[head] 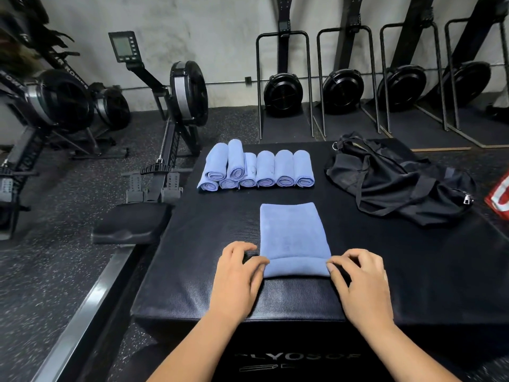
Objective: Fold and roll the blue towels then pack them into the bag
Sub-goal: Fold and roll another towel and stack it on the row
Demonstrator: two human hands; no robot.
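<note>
Left hand (242, 268) and right hand (360, 277) pinch the blue towel's (292, 235) roll ends near the box's (206, 230) front edge; roll tight, ends level.

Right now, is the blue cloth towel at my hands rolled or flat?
Barely rolled: the blue cloth towel lies flat, only its near edge curled.

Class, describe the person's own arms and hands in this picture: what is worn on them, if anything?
Both are bare. The left hand and right hand wear no gloves, and no rings, watch or bands show. The left forearm and right forearm show no sleeves as far as the picture's lower edge.
</note>
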